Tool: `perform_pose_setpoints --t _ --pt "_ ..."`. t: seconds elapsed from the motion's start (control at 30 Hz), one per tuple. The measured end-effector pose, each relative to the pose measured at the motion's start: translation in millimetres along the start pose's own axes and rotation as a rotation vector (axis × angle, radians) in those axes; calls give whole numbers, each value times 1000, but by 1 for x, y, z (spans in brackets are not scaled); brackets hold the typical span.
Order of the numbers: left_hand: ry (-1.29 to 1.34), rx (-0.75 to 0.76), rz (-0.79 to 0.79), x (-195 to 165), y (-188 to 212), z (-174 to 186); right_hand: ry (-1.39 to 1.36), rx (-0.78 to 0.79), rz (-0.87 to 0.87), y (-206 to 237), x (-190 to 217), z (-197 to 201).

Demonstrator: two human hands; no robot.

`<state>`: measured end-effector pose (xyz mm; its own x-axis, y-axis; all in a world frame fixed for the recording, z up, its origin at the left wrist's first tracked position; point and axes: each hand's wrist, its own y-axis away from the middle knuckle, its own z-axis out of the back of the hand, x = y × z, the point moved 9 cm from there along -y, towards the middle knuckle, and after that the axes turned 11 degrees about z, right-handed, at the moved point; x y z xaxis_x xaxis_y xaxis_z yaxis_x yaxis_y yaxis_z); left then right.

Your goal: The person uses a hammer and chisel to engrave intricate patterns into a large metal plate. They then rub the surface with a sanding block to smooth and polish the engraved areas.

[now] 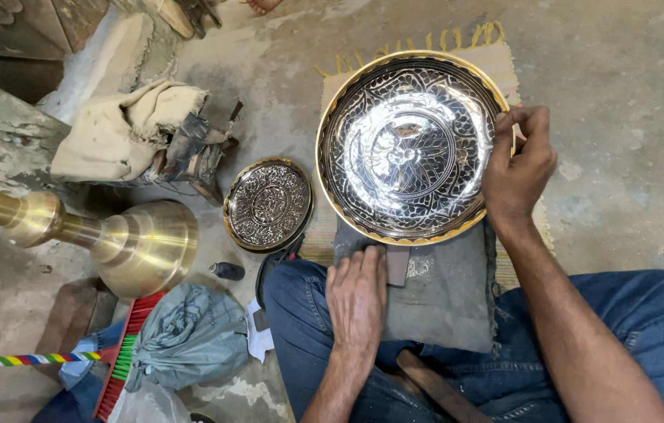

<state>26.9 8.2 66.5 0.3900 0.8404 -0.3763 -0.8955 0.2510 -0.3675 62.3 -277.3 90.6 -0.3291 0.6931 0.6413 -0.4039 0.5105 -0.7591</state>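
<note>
We steady the big engraved plate (410,149) on the grey pad (445,294) over our lap, right hand (516,168) pinching its right rim, left hand (357,294) flat and holding nothing on the pad beside a small dark block (397,265), seemingly between working passes.

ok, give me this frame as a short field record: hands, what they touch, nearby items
view: head camera, looking down at a seated person's lap
right hand: pinches the right rim of the large engraved plate
left hand: lies flat on the dark grey cloth over the lap, just below the plate's lower edge
large plate: silver centre, gold rim, resting on a woven mat
small engraved plate: on the floor to its left, apart from it
brass piece: lying on its side, far left
other: beige cloth bundle, grey-blue bag
</note>
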Motion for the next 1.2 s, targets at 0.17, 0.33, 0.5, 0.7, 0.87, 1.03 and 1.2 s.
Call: perform_pose_setpoints --t 0.17,0.33,0.5,0.7,0.87,1.03,1.2 --pt "10 7 21 5 7 1 14 2 62 1 1 -1" --pt "18 -14 7 3 4 2 -11 9 73 0 2 -1" --pt "112 -26 1 3 5 6 10 9 30 0 2 -1" --pt "35 -22 8 -3 0 3 14 8 70 -1 6 0" --pt "18 -6 20 -6 1 10 50 19 0 0 0 -1" --pt "18 -8 20 -8 1 10 4 6 0 1 0 -1" --pt "23 4 12 -7 2 8 -19 2 102 0 7 -1"
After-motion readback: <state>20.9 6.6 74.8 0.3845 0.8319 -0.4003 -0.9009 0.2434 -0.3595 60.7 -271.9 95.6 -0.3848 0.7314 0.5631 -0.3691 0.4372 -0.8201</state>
